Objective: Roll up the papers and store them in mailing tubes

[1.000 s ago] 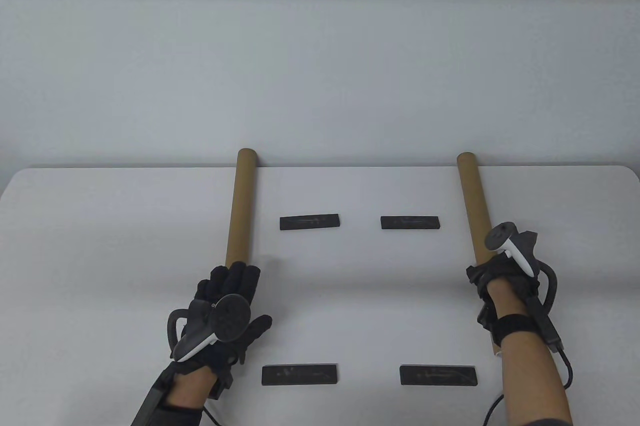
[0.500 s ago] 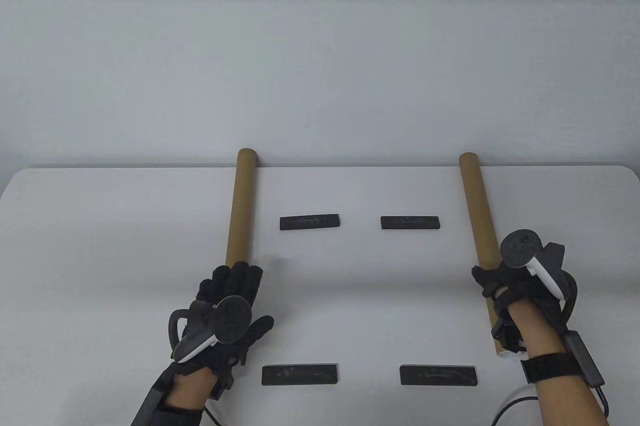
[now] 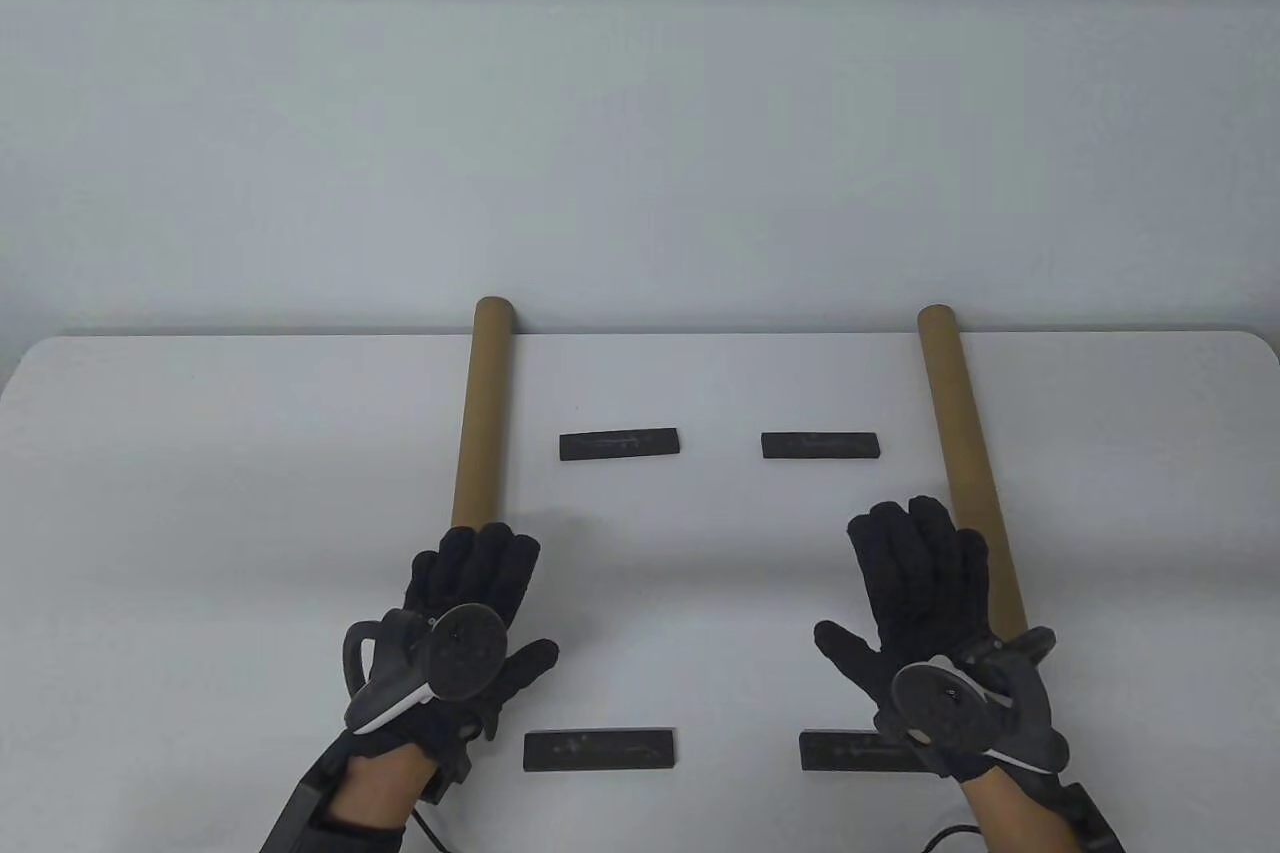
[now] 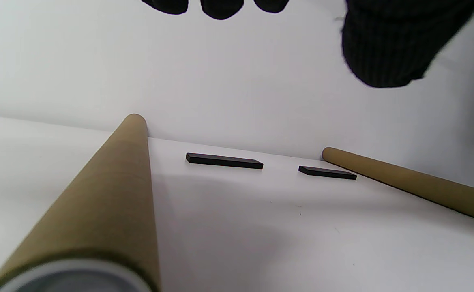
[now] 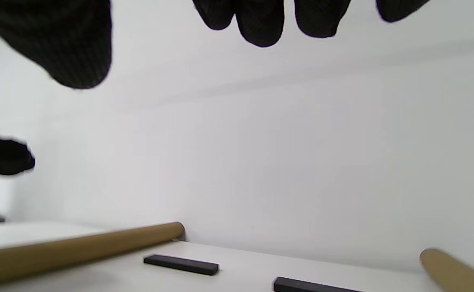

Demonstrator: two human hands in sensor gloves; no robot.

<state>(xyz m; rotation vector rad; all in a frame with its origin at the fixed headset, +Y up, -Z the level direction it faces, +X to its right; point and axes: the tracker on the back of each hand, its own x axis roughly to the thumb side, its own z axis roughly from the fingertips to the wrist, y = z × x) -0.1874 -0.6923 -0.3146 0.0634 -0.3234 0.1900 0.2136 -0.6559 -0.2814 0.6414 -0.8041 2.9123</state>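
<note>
Nearest you, two black bars lay along the near side of the white table [image 3: 150,493]: the near left bar [image 3: 599,751] was fully visible and the near right bar [image 3: 850,751] was partly hidden under your right hand [image 3: 925,613]. That hand was flat and palm down with fingers straight and spread, gripping nothing. Its little-finger side sat just beside or against the right mailing tube [image 3: 968,458]; contact was not clear from above. Your left hand [image 3: 470,613] was likewise palm down with the fingers extended and relaxed, holding nothing, over the near end of the left mailing tube [image 3: 478,423]. The left wrist view showed that tube's [image 4: 111,190] open near end just below the camera, with the fingertips [image 4: 220,7] hanging free above it. Farther back, between the tubes, lay the far left bar [image 3: 619,445] and far right bar [image 3: 820,445]. Both cardboard tubes ran away from you, their far ends reaching the table's far edge by the wall [image 3: 640,93]. I could not see any paper.
</note>
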